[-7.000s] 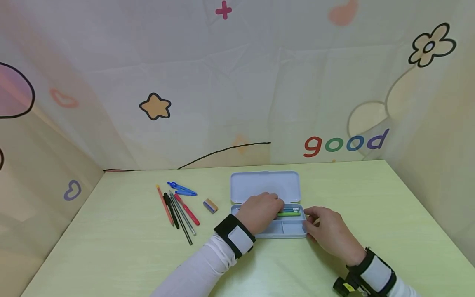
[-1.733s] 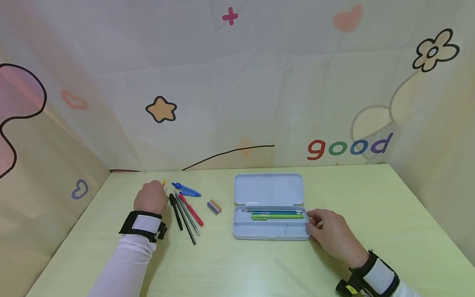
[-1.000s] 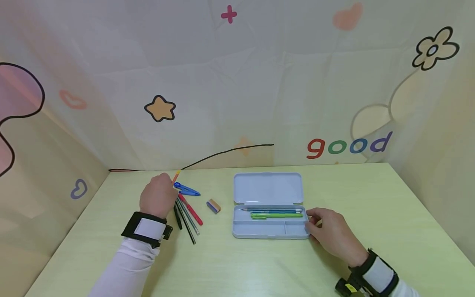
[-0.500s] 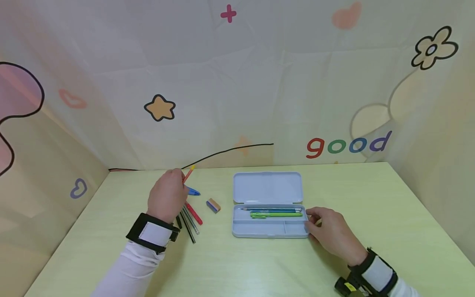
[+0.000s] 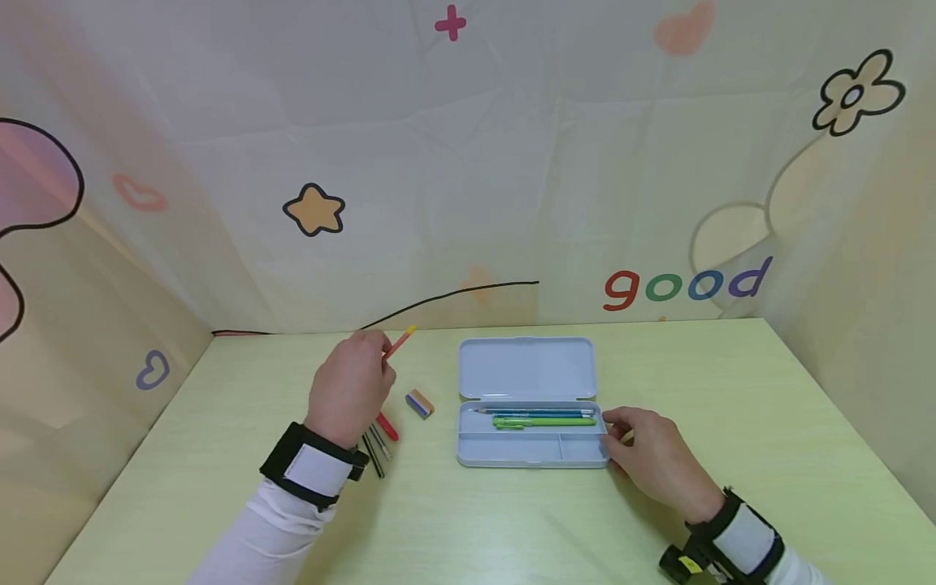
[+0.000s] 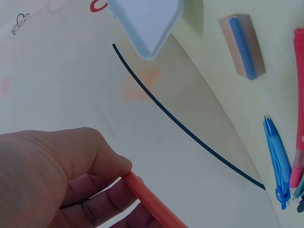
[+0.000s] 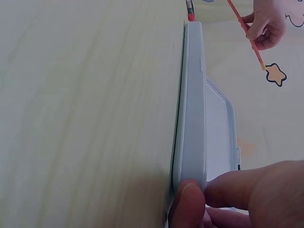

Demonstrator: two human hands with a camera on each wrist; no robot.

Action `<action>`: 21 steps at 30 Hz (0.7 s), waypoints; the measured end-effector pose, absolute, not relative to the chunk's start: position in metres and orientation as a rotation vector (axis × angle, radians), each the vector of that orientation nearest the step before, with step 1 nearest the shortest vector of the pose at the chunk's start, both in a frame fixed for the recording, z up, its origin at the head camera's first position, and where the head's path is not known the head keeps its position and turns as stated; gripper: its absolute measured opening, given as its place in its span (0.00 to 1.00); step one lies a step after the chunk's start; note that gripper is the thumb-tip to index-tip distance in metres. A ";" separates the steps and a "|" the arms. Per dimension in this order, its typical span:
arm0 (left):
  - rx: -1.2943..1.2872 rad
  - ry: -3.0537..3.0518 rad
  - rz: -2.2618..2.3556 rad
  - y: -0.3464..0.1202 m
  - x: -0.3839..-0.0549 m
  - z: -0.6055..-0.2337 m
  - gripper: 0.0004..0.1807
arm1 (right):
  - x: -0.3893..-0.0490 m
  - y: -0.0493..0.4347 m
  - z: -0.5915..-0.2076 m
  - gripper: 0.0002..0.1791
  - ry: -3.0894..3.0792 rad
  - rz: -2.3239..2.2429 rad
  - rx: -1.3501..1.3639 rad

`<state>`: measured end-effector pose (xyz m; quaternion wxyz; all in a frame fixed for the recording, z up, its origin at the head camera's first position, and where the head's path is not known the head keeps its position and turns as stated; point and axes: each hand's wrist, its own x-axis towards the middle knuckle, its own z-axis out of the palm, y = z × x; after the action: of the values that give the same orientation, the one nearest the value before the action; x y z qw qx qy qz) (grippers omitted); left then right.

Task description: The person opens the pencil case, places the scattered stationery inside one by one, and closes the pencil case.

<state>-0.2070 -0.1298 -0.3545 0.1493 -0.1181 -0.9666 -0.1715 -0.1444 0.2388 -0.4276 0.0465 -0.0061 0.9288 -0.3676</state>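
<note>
Pinching left hand (image 5: 351, 386), head view: you hold a red pencil (image 5: 398, 342) slantwise above the counter (image 5: 556, 528), left of the open case (image 5: 508, 448).
Slim shaft, left wrist view: your fingers (image 6: 116, 164) pinch it lightly, probably suiting its thinness; blocky eraser (image 6: 244, 47) and pointed compasses (image 6: 276, 161) lie apart.
Smooth plastic-looking end, right wrist view: your right hand (image 7: 247, 192) pinches the case, likely steadying it.

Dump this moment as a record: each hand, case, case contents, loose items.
left hand: left hand pinches orange pencil, clear of table
right hand: right hand grips pencil case at its right end
case lid: lid open, tipped back
case contents: green pen, blue pencil (count unclear), both in rear compartment
loose items: tan-and-blue block, blue compass, red pen, dark slim sticks partly hidden
</note>
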 end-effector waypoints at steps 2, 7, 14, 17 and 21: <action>-0.365 -2.766 -0.484 -0.126 -0.205 -0.355 0.11 | -0.144 0.239 -0.428 0.21 2.837 -1.121 -0.020; -0.426 -2.750 -0.442 -0.117 -0.200 -0.356 0.10 | -0.145 0.239 -0.428 0.21 2.832 -1.125 -0.015; -0.506 -2.732 -0.379 -0.106 -0.194 -0.356 0.11 | -0.145 0.238 -0.428 0.22 2.825 -1.124 -0.020; -0.547 -2.743 -0.354 -0.099 -0.191 -0.355 0.12 | -0.145 0.238 -0.427 0.22 2.820 -1.124 -0.015; -0.613 -2.752 -0.329 -0.090 -0.189 -0.355 0.12 | -0.145 0.237 -0.426 0.21 2.812 -1.133 0.000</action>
<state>-0.1886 -0.0899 -0.3554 0.1507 -0.2136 -0.9584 -0.1145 -0.1450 0.2375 -0.4264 0.0552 -0.0001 0.9261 -0.3731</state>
